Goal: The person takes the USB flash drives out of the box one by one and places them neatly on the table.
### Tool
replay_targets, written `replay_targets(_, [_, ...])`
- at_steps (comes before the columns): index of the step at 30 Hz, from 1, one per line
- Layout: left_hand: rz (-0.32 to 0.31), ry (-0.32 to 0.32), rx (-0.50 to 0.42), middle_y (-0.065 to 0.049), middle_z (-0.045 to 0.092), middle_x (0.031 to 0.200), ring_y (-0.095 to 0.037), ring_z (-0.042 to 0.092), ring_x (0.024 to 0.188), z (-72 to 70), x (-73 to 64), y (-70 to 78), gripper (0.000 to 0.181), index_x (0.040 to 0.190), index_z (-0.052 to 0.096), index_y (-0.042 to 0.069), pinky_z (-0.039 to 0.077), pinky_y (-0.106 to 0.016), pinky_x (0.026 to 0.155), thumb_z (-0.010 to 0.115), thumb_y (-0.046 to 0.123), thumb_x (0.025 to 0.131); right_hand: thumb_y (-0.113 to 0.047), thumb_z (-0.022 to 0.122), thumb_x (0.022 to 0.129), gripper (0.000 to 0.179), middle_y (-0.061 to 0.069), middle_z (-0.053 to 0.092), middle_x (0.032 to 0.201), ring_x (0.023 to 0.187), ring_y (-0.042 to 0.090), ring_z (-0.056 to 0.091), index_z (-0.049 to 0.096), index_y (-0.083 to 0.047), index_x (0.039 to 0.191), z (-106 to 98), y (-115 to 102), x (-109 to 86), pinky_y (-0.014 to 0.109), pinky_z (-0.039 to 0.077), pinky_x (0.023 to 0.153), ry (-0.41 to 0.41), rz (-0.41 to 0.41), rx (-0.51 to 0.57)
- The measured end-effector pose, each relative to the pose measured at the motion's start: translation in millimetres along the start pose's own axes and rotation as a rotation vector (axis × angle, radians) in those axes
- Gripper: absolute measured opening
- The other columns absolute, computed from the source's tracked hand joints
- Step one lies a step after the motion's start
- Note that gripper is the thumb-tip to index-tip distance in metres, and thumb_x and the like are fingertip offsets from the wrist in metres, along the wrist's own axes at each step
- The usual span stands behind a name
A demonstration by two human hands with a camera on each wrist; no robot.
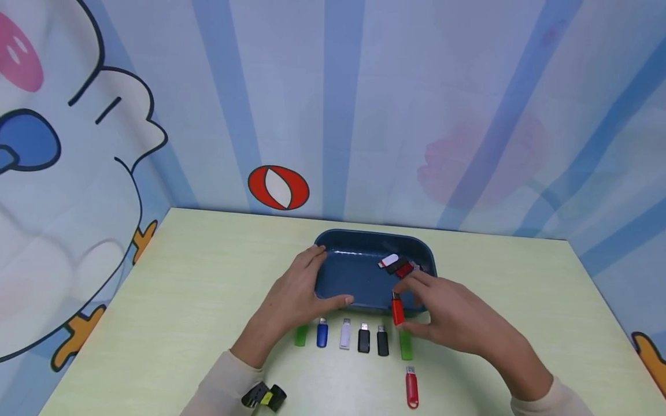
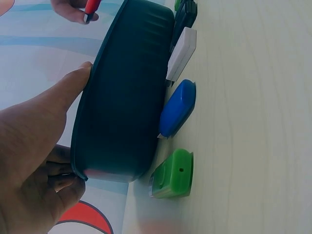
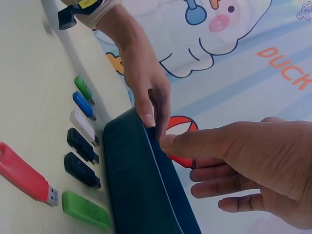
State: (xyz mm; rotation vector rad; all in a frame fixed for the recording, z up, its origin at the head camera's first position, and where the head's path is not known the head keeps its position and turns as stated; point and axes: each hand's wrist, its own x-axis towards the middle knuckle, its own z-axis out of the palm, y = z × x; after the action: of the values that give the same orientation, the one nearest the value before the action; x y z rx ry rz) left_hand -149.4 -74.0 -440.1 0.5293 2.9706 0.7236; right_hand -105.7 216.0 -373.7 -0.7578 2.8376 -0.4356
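My left hand (image 1: 299, 292) holds the dark blue bin (image 1: 354, 282) at its left end, thumb along the near rim and fingers at the left rim. Pinched between the thumb and fingers of my right hand (image 1: 447, 312) is a red USB stick (image 1: 398, 309), held over the bin's near right edge with its metal plug upward. The right wrist view hides that stick behind the fingers. Inside the bin, several USB sticks (image 1: 399, 266) lie heaped at the right, one white-topped, others black and red.
Before the bin lies a row of USB sticks: green (image 1: 301, 335), blue (image 1: 322, 333), white (image 1: 345, 334), two black ones (image 1: 363, 339), and another green (image 1: 406, 345). Nearer me is a red USB stick (image 1: 411, 388) with a loop end. A printed cloth wall (image 1: 385, 115) stands behind the table.
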Motion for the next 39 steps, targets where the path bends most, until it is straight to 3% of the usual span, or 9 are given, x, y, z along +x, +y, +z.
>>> replay_targets(6, [0.003, 0.011, -0.003, -0.010, 0.038, 0.171, -0.030, 0.038, 0.158, 0.8, 0.1, -0.7, 0.107, 0.161, 0.044, 0.006, 0.047, -0.050, 0.118, 0.077, 0.073, 0.084, -0.036, 0.091, 0.084, 0.050, -0.002, 0.069, 0.120, 0.088, 0.008, 0.068, 0.070, -0.020, 0.126, 3.8, -5.0, -10.6, 0.026, 0.058, 0.073, -0.012, -0.012, 0.013])
replay_targets(14, [-0.005, 0.003, -0.008, -0.010, 0.037, 0.171, -0.030, 0.036, 0.158, 1.5, -0.4, -0.6, 0.108, 0.161, 0.044, 0.006, 0.046, -0.050, 0.119, 0.077, 0.073, 0.084, -0.041, 0.093, 0.082, 0.054, -0.005, 0.069, 0.116, 0.088, 0.007, 0.067, 0.067, -0.023, 0.126, 13.4, -8.4, -22.1, 0.024, 0.057, 0.072, -0.056, 0.056, 0.063])
replay_targets(22, [0.003, 0.004, -0.003, -0.010, 0.037, 0.171, -0.030, 0.036, 0.158, 2.3, 0.4, -0.8, 0.108, 0.161, 0.044, 0.006, 0.046, -0.049, 0.119, 0.077, 0.073, 0.084, -0.045, 0.093, 0.080, 0.056, -0.007, 0.064, 0.119, 0.091, 0.008, 0.064, 0.066, -0.024, 0.124, 32.0, -14.7, -27.9, 0.025, 0.060, 0.076, -0.071, 0.073, 0.075])
replay_targets(27, [-0.004, 0.006, -0.007, -0.010, 0.037, 0.172, -0.030, 0.036, 0.159, 2.3, -0.6, -1.3, 0.108, 0.161, 0.044, 0.006, 0.045, -0.049, 0.120, 0.077, 0.074, 0.083, -0.048, 0.091, 0.082, 0.051, -0.009, 0.060, 0.122, 0.096, 0.008, 0.059, 0.068, -0.025, 0.120, 43.8, -17.4, -25.3, 0.027, 0.062, 0.083, -0.107, 0.063, 0.079])
replay_targets(32, [-0.007, 0.002, -0.008, -0.010, 0.037, 0.172, -0.030, 0.036, 0.158, 2.1, -1.8, -1.6, 0.109, 0.162, 0.043, 0.007, 0.046, -0.049, 0.119, 0.076, 0.074, 0.083, -0.050, 0.090, 0.082, 0.047, -0.008, 0.060, 0.121, 0.099, 0.008, 0.057, 0.074, -0.023, 0.117, 53.9, -18.5, -25.9, 0.025, 0.061, 0.081, -0.128, 0.042, 0.073])
replay_targets(39, [0.001, 0.002, -0.014, -0.010, 0.036, 0.172, -0.030, 0.037, 0.158, -0.2, -1.5, -1.8, 0.109, 0.162, 0.042, 0.006, 0.045, -0.049, 0.120, 0.076, 0.074, 0.084, -0.055, 0.086, 0.085, 0.047, -0.006, 0.062, 0.124, 0.098, 0.008, 0.058, 0.076, -0.021, 0.116, 64.3, -22.2, -26.9, 0.033, 0.061, 0.086, -0.193, -0.016, 0.013])
